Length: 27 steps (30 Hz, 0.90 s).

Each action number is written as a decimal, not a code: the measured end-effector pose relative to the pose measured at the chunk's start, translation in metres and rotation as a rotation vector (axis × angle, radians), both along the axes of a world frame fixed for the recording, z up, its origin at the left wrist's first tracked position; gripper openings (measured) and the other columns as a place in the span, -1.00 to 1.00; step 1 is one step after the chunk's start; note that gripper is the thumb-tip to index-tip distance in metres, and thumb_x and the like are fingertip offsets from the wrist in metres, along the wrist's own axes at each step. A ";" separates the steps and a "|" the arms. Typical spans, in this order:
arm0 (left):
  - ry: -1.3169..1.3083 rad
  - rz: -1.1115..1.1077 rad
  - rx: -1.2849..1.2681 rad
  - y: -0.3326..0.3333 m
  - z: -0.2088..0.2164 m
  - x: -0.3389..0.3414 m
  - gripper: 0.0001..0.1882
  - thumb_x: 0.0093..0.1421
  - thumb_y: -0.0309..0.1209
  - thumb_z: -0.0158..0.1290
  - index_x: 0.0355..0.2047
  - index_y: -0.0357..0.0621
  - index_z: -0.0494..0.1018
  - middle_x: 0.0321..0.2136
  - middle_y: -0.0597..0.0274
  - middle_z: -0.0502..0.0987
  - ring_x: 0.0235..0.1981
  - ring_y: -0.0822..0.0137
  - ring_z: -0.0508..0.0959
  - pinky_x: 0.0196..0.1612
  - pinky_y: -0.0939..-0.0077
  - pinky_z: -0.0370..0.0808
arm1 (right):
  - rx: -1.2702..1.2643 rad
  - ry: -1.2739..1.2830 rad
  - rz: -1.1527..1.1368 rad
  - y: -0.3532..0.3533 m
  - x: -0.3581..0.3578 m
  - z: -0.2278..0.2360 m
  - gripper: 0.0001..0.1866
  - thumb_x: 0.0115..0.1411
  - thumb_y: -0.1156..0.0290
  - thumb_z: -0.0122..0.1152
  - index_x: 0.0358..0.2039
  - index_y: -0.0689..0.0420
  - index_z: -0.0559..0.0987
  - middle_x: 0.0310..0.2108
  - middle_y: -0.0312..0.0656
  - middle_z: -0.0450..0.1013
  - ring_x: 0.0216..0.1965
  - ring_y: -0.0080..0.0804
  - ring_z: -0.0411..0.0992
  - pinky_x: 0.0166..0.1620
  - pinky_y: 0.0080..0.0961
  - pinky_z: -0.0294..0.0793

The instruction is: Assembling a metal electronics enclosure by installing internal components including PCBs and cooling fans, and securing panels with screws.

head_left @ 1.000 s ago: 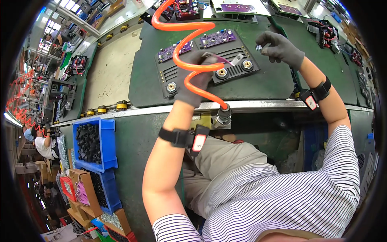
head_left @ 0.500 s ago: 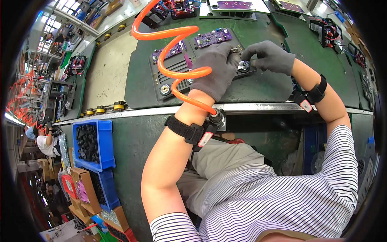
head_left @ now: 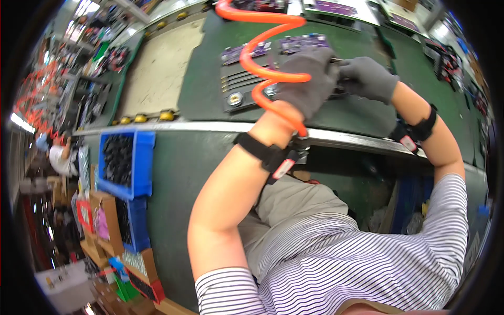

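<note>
My left hand (head_left: pixel 308 81), in a grey glove, is closed over the right part of a dark metal heatsink plate (head_left: pixel 247 80). It wraps round what looks like an air tool, mostly hidden; the metal fitting (head_left: pixel 301 149) at its rear shows by my wrist, where a coiled orange air hose (head_left: pixel 278 77) ends. A small metal tip shows at the left fingertips. My gloved right hand (head_left: pixel 370 79) meets them with bent, closed fingers; what they pinch is hidden. Purple circuit boards (head_left: pixel 303 43) lie on the plate's far part, and a round metal-centred part (head_left: pixel 234 98) sits at its near left corner.
The plate rests on a green worktop (head_left: pixel 199 94) with a metal front edge (head_left: pixel 220 126). Left of me stand a blue bin (head_left: pixel 148 163) of black parts, a second blue bin (head_left: pixel 137 226) and cardboard boxes (head_left: pixel 107 218). Wired assemblies (head_left: pixel 443 60) lie at the right.
My right hand has closed in on the left fingertips, and its fingers have bent together. The whole view has shifted, so the bench appears farther right and higher.
</note>
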<state>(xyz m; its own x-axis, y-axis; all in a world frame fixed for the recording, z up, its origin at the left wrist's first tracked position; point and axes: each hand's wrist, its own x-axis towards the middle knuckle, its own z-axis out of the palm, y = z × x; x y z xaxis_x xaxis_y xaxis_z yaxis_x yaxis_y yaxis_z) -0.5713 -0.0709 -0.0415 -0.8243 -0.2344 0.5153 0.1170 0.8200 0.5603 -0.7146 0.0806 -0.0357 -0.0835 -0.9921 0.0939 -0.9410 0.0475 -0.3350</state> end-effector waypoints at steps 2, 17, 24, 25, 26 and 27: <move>-0.048 0.008 0.033 -0.002 -0.001 0.002 -0.78 0.13 -0.30 0.05 -0.30 -0.10 0.61 -0.36 0.00 0.61 -0.29 -0.02 0.59 -0.14 0.16 0.50 | 0.039 -0.069 0.023 -0.007 0.003 0.003 -0.78 -0.01 0.52 0.29 -0.29 0.13 0.58 -0.37 -0.11 0.55 -0.33 -0.18 0.55 -0.23 -0.31 0.52; -0.087 0.124 0.084 0.006 0.002 0.009 -0.82 0.11 -0.34 0.10 -0.35 -0.13 0.62 -0.46 0.07 0.62 -0.36 0.08 0.63 -0.22 0.24 0.55 | -0.017 0.283 -0.137 -0.017 -0.003 -0.007 -0.90 0.00 0.47 0.22 -0.50 0.24 0.60 -0.70 -0.16 0.46 -0.64 -0.38 0.47 -0.50 -0.42 0.41; -0.145 0.160 0.065 0.006 -0.001 0.006 -0.81 0.11 -0.32 0.08 -0.35 -0.12 0.61 -0.46 0.06 0.61 -0.37 0.05 0.62 -0.26 0.22 0.53 | 0.211 -0.120 -0.310 -0.018 -0.004 -0.001 -0.82 0.11 0.35 0.19 -0.42 0.22 0.61 -0.59 -0.11 0.46 -0.57 -0.36 0.49 -0.40 -0.40 0.45; -0.148 0.167 0.047 0.008 -0.002 0.005 -0.80 0.11 -0.32 0.07 -0.34 -0.11 0.60 -0.46 0.06 0.61 -0.37 0.04 0.62 -0.26 0.21 0.52 | 0.276 -0.043 -0.411 -0.020 -0.003 0.001 -0.81 0.12 0.34 0.19 -0.40 0.21 0.61 -0.57 -0.10 0.46 -0.56 -0.36 0.50 -0.38 -0.40 0.46; -0.153 0.163 0.012 0.007 -0.003 0.005 -0.79 0.12 -0.30 0.06 -0.34 -0.11 0.60 -0.46 0.04 0.61 -0.37 0.03 0.61 -0.27 0.21 0.52 | 0.249 0.126 -0.386 -0.021 -0.003 0.003 -0.82 0.11 0.35 0.18 -0.39 0.20 0.62 -0.56 -0.09 0.48 -0.55 -0.35 0.51 -0.38 -0.38 0.46; -0.148 0.149 -0.020 0.004 -0.004 0.006 -0.78 0.12 -0.28 0.05 -0.34 -0.11 0.60 -0.47 0.03 0.60 -0.36 0.02 0.61 -0.28 0.20 0.52 | 0.186 0.292 -0.374 -0.022 -0.001 0.003 -0.82 0.11 0.35 0.18 -0.38 0.19 0.62 -0.55 -0.08 0.49 -0.54 -0.33 0.51 -0.37 -0.36 0.47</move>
<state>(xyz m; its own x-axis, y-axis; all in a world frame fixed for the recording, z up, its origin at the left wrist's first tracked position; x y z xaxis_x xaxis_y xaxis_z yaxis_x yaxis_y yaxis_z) -0.5650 -0.0668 -0.0453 -0.8484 -0.3504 0.3967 -0.0891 0.8333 0.5456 -0.7158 0.0585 -0.0330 -0.4325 -0.9016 -0.0091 -0.9015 0.4326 -0.0144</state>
